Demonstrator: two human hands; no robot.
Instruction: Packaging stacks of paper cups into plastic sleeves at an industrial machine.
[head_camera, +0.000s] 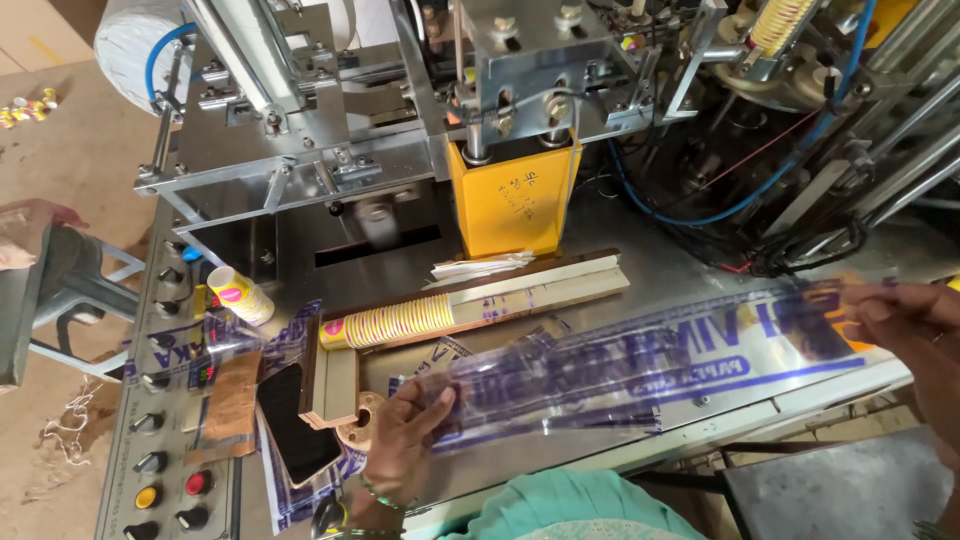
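Note:
My left hand grips the left end of a long clear plastic sleeve bag with blue print. My right hand pinches its right end at the frame's edge, so the bag is stretched flat between both hands above the metal machine table. Just beyond the bag, a nested stack of yellow-and-pink paper cups lies on its side in a wooden trough.
A yellow machine block rises behind the trough under metal mechanisms and hoses. A short stack of cups stands at left near a control panel with knobs and buttons. A dark phone lies on printed bags. A grey chair stands far left.

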